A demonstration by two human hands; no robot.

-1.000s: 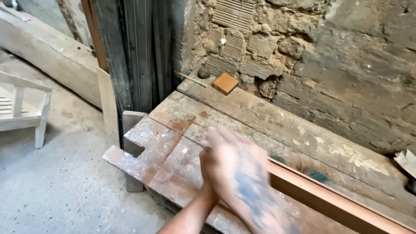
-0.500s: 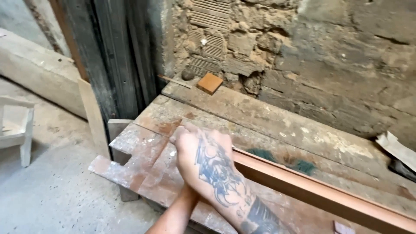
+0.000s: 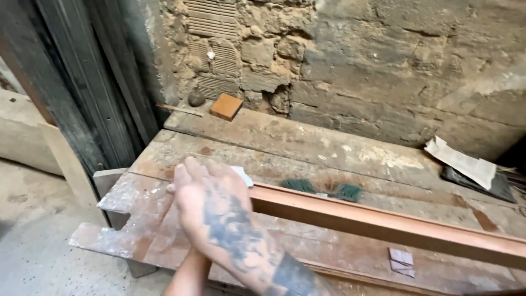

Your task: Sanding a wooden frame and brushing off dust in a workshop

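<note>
paint-stained plank bench (image 3: 329, 145) bears a reddish beam (image 3: 383, 222) and orange block (image 3: 226, 106).

wall (image 3: 383, 71) behind, beam (image 3: 383, 222) crossing planks (image 3: 307, 143)

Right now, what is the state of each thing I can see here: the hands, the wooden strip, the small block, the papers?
right hand: flat, fingers together, covering the left hand, at the end of the strip.
left hand: mostly hidden, grip cannot be told.
white piece: partly hidden behind the fingers.
long wooden strip: lying flat along the bench.
orange block: lying loose by the wall.
papers: crumpled, on a dark pad.
workbench: paint-stained.
</note>
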